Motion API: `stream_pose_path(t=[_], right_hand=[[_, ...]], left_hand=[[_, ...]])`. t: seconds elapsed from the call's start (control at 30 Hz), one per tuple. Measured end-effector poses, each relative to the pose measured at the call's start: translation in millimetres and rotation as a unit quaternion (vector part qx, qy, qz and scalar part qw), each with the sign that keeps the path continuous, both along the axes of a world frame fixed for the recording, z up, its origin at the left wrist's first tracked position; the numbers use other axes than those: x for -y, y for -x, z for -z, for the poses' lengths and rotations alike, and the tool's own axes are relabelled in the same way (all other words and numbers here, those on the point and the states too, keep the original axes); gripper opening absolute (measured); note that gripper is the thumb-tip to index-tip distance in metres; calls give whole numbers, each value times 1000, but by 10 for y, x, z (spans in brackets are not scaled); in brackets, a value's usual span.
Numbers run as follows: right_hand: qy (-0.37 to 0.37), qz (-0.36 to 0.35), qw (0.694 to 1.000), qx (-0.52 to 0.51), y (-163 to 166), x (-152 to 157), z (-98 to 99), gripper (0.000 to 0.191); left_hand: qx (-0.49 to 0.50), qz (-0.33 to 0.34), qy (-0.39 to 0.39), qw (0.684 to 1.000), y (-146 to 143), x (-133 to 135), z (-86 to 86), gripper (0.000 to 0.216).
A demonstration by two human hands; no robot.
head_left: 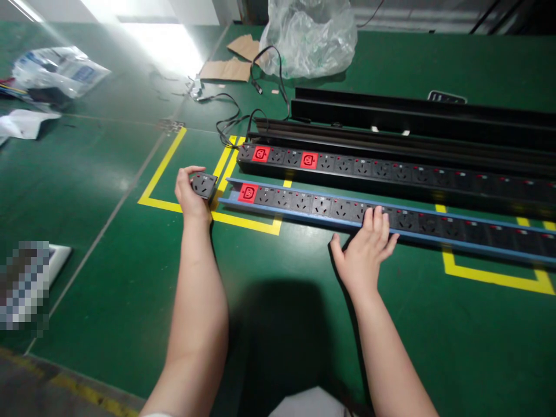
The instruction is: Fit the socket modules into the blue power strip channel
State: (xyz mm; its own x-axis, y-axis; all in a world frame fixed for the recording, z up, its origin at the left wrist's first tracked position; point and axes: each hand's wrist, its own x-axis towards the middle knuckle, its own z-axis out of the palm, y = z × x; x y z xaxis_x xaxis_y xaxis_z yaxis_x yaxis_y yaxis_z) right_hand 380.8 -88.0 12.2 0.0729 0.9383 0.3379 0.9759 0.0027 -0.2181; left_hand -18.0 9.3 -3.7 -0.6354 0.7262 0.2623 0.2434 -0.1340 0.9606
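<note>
On the green mat, the left hand grips a socket block beside the blue power strip; the right hand rests open on the strip, above yellow tape.

Left forearm and right forearm reach forward, hands well apart.
Left hand curled, its fingers bent inward; right hand palm down, its fingers slightly spread.

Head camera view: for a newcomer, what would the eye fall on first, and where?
Two long black power strips with red sockets lie side by side across the middle of the green work surface. The right hand rests on the nearer blue-edged strip, and the left hand holds a short black socket piece beside its left end. A clear plastic bag sits at the top.
</note>
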Motion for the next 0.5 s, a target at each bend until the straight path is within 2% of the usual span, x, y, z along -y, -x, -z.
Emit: stream_pose_path(t=[0.1,0.27,0.5], right_hand=[[-3,-2,1000,1,-28,-9,35,90],[0,-13,1000,4,-75,-21,94,95],[10,4,1000,-9,8,3,-15,90]], left_hand=[[-19,-56,-25,998,-65,1,-9,58],[-42,-61,-4,997,-137,17,-52,61],[-55,-41,31,997,-195,29,-91,72]])
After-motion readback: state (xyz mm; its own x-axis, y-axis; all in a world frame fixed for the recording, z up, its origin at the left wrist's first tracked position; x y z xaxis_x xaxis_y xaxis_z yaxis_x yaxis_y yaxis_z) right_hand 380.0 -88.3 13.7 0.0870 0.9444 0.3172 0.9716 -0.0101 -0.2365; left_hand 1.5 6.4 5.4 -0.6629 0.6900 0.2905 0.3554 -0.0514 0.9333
